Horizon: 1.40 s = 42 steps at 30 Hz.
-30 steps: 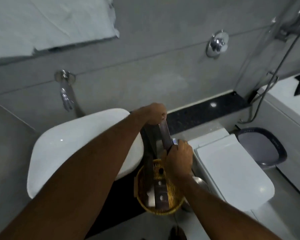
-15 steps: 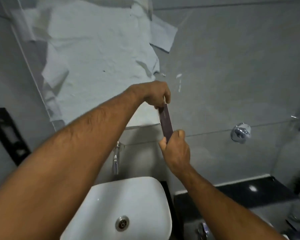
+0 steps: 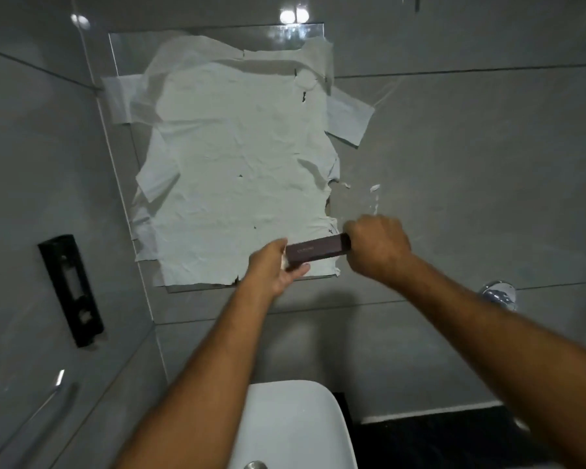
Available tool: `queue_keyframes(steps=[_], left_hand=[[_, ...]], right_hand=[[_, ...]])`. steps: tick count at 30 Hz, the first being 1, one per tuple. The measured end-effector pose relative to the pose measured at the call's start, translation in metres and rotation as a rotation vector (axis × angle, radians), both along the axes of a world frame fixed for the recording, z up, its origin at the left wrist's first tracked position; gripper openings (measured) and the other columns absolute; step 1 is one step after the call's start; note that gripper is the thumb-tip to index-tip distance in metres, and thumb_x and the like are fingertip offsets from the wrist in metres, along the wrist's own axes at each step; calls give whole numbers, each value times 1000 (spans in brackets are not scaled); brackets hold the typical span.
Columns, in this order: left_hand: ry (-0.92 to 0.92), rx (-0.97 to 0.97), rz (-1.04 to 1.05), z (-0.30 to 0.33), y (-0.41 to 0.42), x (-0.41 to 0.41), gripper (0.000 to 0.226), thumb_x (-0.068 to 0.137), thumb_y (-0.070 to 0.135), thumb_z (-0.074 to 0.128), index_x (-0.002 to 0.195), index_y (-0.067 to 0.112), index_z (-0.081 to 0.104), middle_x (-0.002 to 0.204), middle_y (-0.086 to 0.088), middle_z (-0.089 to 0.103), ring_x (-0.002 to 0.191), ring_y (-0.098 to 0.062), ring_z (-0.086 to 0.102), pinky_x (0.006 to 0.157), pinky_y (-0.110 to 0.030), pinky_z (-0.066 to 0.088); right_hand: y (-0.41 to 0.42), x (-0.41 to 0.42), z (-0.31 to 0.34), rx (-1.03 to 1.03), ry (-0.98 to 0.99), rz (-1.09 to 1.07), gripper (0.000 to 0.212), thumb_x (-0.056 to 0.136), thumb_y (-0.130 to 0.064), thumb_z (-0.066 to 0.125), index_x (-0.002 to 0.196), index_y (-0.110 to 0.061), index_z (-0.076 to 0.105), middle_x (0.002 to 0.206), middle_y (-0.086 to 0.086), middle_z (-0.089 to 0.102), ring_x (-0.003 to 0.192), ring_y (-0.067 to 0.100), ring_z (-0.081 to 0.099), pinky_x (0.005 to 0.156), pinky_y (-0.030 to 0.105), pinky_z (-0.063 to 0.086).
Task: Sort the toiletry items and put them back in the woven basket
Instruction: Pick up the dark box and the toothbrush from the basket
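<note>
A slim dark maroon box [image 3: 315, 251] with faint lettering lies roughly level in the air before the wall. My left hand [image 3: 274, 269] grips its left end, where something white shows at the opening. My right hand [image 3: 376, 245] is closed over its right end. The woven basket is out of view.
A mirror covered with crumpled pale paper [image 3: 230, 164] hangs on the grey tiled wall behind my hands. The white washbasin [image 3: 295, 424] sits below, a black bracket [image 3: 71, 289] on the left wall, a chrome valve [image 3: 499, 294] at right, and a dark counter [image 3: 437, 438] lower right.
The view has swung up from the basket and toilet to the wall. The box has turned from upright to level, and my hands have swapped ends, still holding it.
</note>
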State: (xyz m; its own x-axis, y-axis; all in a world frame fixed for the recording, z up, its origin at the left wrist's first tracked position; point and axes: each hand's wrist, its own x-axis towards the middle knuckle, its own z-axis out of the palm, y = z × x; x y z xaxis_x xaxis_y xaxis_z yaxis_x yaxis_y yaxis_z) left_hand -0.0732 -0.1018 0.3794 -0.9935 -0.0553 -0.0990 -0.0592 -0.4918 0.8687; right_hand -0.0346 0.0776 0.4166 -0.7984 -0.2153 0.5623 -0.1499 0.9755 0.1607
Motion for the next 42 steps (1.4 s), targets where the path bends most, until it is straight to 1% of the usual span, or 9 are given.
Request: queue_keyframes(steps=[3,7,10,14,22,27,33,39,42], left_hand=[[-86,343,-135,-53,0,12,17,97,16,55,91,0,59,69,-16,74,58,-27,72,45,-34,61],[-120,438,-175,-104,-1,24,25,96,25,59,93,1,64,62,-15,75,54,-23,74,44,-29,60],[-164,477,-244,-124,-13,26,35,97,33,56,107,0,62,72,-17,77,63,-26,76,42,-27,57],[-98,260,-380,-133,-31,30,44,102,42,39,106,5,63,92,-12,80,50,-11,66,30,-16,37],[115,-170,-427,-140,-57,57,39,102,36,44,105,8,72,65,1,58,48,-8,42,40,-19,31],[122,-252,-217,-151,-56,56,30,104,23,40,105,9,66,74,-3,55,54,-10,44,49,-21,34],[155,-345,-183,-174,15,58,23,102,15,44,93,12,65,80,-5,61,56,-9,48,49,-18,41],[55,-462,-335,-238,143,88,20,94,15,57,76,19,64,62,6,60,58,-10,54,53,-21,46],[-13,-544,-385,-289,212,118,14,92,9,59,80,15,62,67,-1,64,59,-13,60,54,-24,50]], right_hand=[[-23,0,29,425,-3,45,13,82,-18,62,94,-21,66,81,2,55,91,27,59,94,49,38],[-61,-3,33,837,38,164,16,83,-25,71,97,-19,68,88,2,62,91,24,58,97,46,38],[-73,-9,29,946,46,188,19,82,-27,73,100,-20,69,92,1,65,91,23,57,95,44,40],[-66,-16,22,892,53,220,18,82,-22,71,99,-21,68,90,1,65,89,23,58,91,41,42],[-17,-18,2,359,76,33,21,78,-8,63,93,-21,66,83,2,60,87,27,58,88,44,42],[21,-7,-71,-374,-67,-279,27,70,-11,63,96,-20,64,91,10,65,84,34,60,76,38,42],[59,33,-178,-1263,-320,-114,39,73,0,72,109,-14,69,95,9,74,69,20,67,51,25,51],[146,74,-270,-1387,-287,-262,36,67,-4,79,98,-19,70,92,3,76,81,19,72,72,33,59],[200,102,-324,-1324,-307,-415,37,61,-2,79,91,-21,69,85,0,73,79,20,69,70,29,53]])
